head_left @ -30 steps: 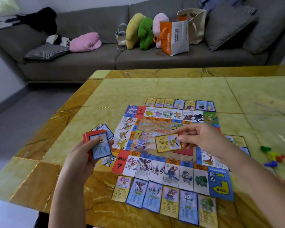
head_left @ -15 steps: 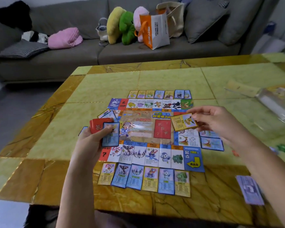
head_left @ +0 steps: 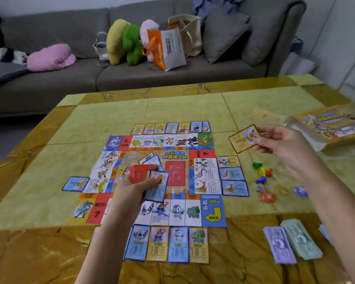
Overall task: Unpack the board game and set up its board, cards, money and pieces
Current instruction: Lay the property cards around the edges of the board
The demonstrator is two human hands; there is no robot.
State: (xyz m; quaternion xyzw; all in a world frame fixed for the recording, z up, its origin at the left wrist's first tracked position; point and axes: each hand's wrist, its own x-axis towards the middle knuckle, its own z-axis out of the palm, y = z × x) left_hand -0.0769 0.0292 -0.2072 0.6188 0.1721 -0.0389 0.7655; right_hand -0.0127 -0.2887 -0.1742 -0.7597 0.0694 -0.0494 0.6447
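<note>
- Holding a yellow card [head_left: 244, 139] pinched between thumb and fingertips, the right hand [head_left: 283, 144] hangs in the air off the right edge of the board [head_left: 212, 212], beyond the far end of the right-side cards [head_left: 232, 175] lined up there.
- The board lies unfolded and flat in the middle of the counter [head_left: 90, 119], with a red card space printed at its centre.
- Setup looks well past halfway. A far row of cards [head_left: 170, 128] runs along the far side, four near-row cards [head_left: 166, 244] sit by the near side, and three lie on the right. The left side has only a single blue card [head_left: 76, 183], so that edge appears to be the main gap.
- The left hand [head_left: 131, 191] hovers over the board's centre, palm turned in and fingers wrapped around a red deck [head_left: 140, 173] plus a fan of loose blue cards [head_left: 157, 187]. These have not yet been dealt out.
- Coloured pawns [head_left: 261, 171] and a die [head_left: 259, 188] sit in a loose cluster on the counter right of the board, not on the start square. Placing them looks like a remaining step.
- Two piles of paper money [head_left: 291, 242] rest at the near right, apparently unsorted, and a further stack is cut off by the forearm.
- The game box [head_left: 332, 126] lies at the far right of the counter, and a grey sofa [head_left: 70, 74] stands behind.
</note>
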